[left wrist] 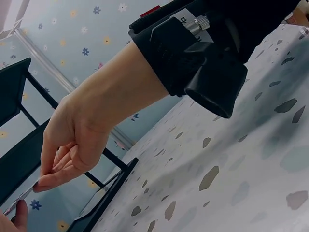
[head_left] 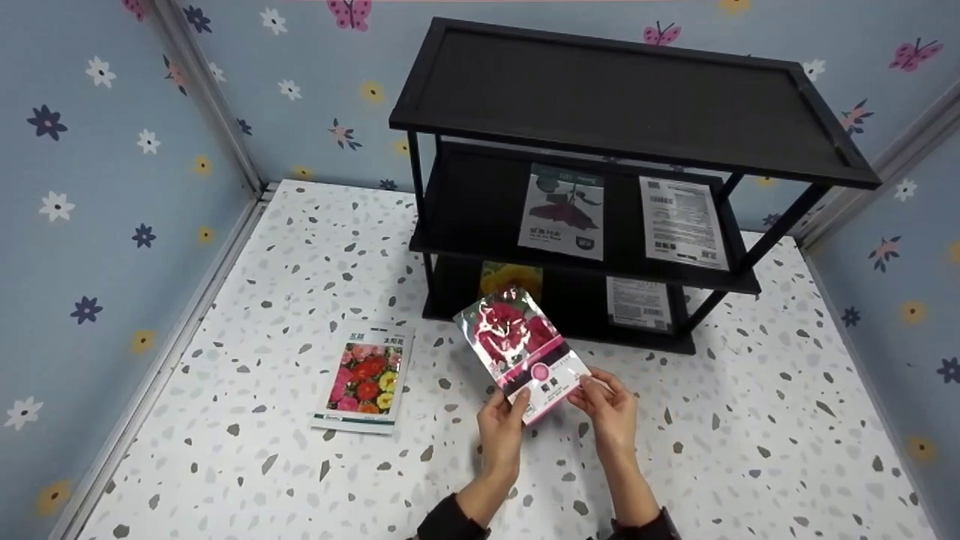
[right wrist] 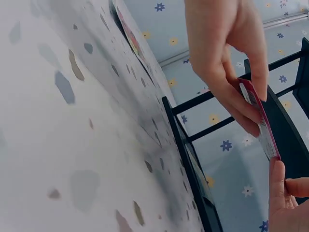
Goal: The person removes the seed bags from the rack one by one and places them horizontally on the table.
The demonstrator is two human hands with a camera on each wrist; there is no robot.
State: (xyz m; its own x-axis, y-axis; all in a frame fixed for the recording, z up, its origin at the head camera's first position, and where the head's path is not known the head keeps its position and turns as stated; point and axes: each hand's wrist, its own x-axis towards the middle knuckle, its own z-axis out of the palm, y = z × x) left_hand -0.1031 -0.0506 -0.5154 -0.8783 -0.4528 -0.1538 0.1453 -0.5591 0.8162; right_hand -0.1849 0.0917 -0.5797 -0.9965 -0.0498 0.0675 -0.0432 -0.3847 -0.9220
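Both hands hold a seed packet [head_left: 514, 337] with large deep-pink flowers and a pink band, tilted in front of the black shelf [head_left: 585, 262]. At its lower left corner my left hand [head_left: 500, 435] pinches it, thumb on the printed face. My right hand [head_left: 613, 420] pinches the lower right corner. From the left wrist view, the right hand [left wrist: 79, 130] grips the packet's thin edge, with the left thumb [left wrist: 20, 215] at the frame's corner. In the right wrist view, the packet [right wrist: 260, 121] appears edge-on between the left hand [right wrist: 222, 53] and right hand [right wrist: 287, 203].
Left of the shelf, a packet with multicoloured flowers [head_left: 365, 382] lies face up on the speckled table [head_left: 247, 480]. The middle tier bears a dark-red-flower packet [head_left: 562, 217] and a text-side-up packet [head_left: 681, 225]. Below are a yellow-flower packet [head_left: 517, 276] and another text-side-up packet [head_left: 637, 304].
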